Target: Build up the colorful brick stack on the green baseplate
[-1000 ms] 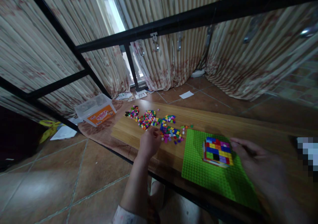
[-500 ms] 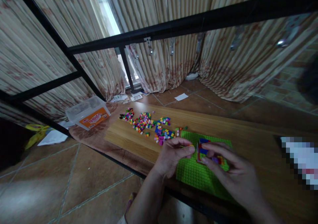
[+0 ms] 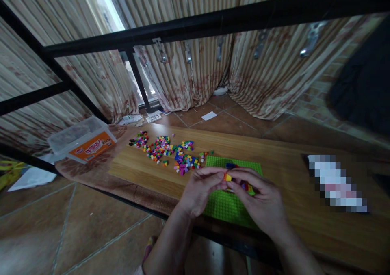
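Observation:
A small orange-and-yellow toy brick (image 3: 227,177) sits between the fingertips of both hands, above the green studded baseplate (image 3: 224,212). My left hand (image 3: 196,189) pinches it from the left, thumb against forefinger. From the right, my right hand (image 3: 258,195) closes thumb and forefinger at the brick's other side. Blue bricks (image 3: 231,166) show just behind the fingers. Partly under my right hand, several coloured bricks (image 3: 248,187) can be seen; how they join is hidden.
Loose coloured bricks (image 3: 160,147) lie heaped on the wooden board (image 3: 140,171), left of the baseplate. A clear plastic box (image 3: 82,139) with an orange label stands at the far left. A blurred-out flat object (image 3: 336,183) lies at the right. A black metal bar (image 3: 195,29) crosses behind.
My hands have come together at the small brick, where before they were apart, the right one gripping a red-and-blue brick piece. The view has shifted to the right.

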Demonstrator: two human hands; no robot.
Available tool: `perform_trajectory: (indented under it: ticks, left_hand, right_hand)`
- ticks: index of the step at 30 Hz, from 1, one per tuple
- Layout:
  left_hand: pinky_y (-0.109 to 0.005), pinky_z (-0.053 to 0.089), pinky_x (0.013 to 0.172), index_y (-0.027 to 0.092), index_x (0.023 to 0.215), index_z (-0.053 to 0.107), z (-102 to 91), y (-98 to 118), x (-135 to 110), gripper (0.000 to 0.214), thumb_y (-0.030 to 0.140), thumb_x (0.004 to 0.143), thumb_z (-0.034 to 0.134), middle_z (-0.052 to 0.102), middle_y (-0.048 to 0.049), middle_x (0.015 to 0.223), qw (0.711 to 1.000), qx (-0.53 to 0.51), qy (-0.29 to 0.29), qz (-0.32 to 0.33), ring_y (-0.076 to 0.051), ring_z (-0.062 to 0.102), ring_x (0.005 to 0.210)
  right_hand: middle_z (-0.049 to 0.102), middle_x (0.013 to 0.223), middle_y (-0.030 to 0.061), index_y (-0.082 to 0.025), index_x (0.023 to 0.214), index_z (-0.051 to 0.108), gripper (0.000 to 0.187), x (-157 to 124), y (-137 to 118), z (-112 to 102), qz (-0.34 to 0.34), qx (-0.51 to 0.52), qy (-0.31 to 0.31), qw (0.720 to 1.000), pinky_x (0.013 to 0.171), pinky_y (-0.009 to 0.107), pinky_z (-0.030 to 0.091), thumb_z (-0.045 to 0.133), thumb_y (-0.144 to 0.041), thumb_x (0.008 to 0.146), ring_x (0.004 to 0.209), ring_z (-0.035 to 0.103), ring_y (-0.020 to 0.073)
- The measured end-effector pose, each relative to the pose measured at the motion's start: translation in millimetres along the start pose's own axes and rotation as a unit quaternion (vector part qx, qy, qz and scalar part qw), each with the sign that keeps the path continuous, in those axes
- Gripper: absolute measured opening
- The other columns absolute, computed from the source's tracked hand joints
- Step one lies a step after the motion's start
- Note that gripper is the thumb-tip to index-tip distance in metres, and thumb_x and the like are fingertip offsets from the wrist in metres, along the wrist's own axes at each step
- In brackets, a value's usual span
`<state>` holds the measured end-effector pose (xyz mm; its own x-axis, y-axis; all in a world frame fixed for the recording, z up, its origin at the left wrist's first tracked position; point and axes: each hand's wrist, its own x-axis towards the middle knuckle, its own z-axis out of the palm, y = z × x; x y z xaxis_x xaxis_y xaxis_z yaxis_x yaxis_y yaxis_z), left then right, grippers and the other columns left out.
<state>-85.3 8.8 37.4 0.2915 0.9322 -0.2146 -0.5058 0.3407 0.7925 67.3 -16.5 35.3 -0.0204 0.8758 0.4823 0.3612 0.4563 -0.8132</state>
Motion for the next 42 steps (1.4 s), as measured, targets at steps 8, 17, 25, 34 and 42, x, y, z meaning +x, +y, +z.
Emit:
perform_trajectory:
  ticks: [8,17,25,34,42]
  left_hand:
    - [-0.023,0.049,0.064,0.013,0.084,0.075,1.8,0.4,0.2,0.027,0.027,0.063,0.084,0.071,-0.0029,0.072,0.999,0.045,-0.004,0.011,-0.009,0.061,0.06]
    - [-0.022,0.048,0.059,0.011,0.077,0.073,-3.5,0.6,-0.2,0.029,0.026,0.057,0.087,0.07,-0.0026,0.069,0.999,0.047,-0.007,0.011,-0.01,0.062,0.058]
    - [-0.025,0.05,0.058,0.011,0.079,0.073,-9.5,12.8,-6.2,0.032,0.026,0.055,0.088,0.069,-0.0021,0.063,0.996,0.06,-0.035,-0.047,-0.011,0.062,0.053]
    - [-0.024,0.051,0.066,0.012,0.083,0.075,-14.2,11.6,-0.4,0.032,0.026,0.058,0.087,0.066,-0.001,0.069,0.998,0.04,0.031,-0.036,-0.009,0.063,0.061]
    - [-0.023,0.049,0.065,0.011,0.084,0.074,-17.6,7.0,2.6,0.032,0.028,0.059,0.085,0.065,-0.0013,0.066,0.996,0.043,0.079,-0.018,-0.009,0.06,0.06]
  right_hand:
    - [0.067,0.088,0.0,-0.028,0.109,0.066,0.025,-3.1,1.2,-1.4,0.037,-0.021,-0.023,0.999,0.072,0.027,0.052,0.066,-0.027,0.085,0.078,0.063,0.0143]
    - [0.069,0.084,-0.0011,-0.026,0.093,0.069,0.008,-3.7,4.5,2.4,0.01,-0.015,-0.059,0.998,0.067,0.024,0.049,0.067,-0.028,0.085,0.071,0.061,0.0127]
    - [0.071,0.078,-0.0035,-0.028,0.089,0.071,0.008,-7.1,-0.3,-6.5,0.041,0.027,-0.07,0.996,0.064,0.021,0.051,0.069,-0.026,0.083,0.068,0.065,0.0117]
    - [0.074,0.081,0.0006,-0.026,0.098,0.073,0.022,0.7,11.5,-19.4,0.159,0.088,0.165,0.969,0.064,0.027,0.056,0.074,-0.032,0.076,0.068,0.069,0.0145]
    - [0.074,0.095,0.0039,-0.025,0.108,0.068,0.027,4.5,20.4,-24.6,0.178,-0.014,0.148,0.973,0.071,0.033,0.054,0.057,-0.039,0.088,0.072,0.067,0.0149]
